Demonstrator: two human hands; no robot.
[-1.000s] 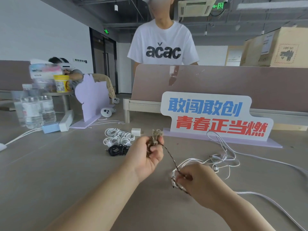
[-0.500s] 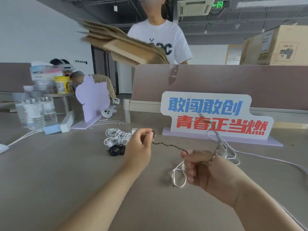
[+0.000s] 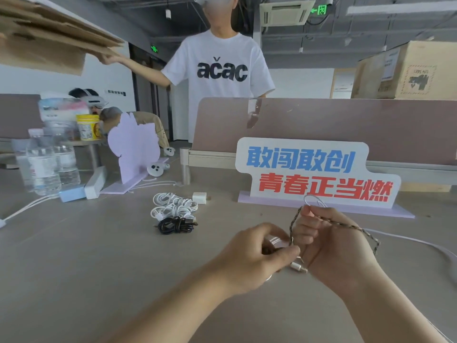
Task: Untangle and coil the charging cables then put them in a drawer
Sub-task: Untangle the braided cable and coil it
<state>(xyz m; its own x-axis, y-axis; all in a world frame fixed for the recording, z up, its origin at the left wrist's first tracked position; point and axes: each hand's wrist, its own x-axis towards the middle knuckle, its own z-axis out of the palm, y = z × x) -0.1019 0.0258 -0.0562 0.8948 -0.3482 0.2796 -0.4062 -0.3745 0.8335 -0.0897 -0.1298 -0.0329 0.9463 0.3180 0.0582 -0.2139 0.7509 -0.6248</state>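
left hand [image 3: 257, 253]: fingers pinch brown braided charging cable [image 3: 346, 225] | right hand [image 3: 331, 251]: fingers curled round same cable, above grey table [image 3: 74, 256] | coiled white cables [image 3: 173, 206], coiled black cable [image 3: 175, 225]: on table, well apart, rear-left

Coiled cables [image 3: 174, 212] and sign [image 3: 319, 177] block the far table [image 3: 74, 256].

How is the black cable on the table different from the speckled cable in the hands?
The black cable is plain black; the speckled cable is woven brown and pale. The black cable lies wound in a bundle on the table; the speckled cable runs in loose bends. No hand touches the black cable; the left hand and right hand both hold the speckled cable. Both are thin cables.
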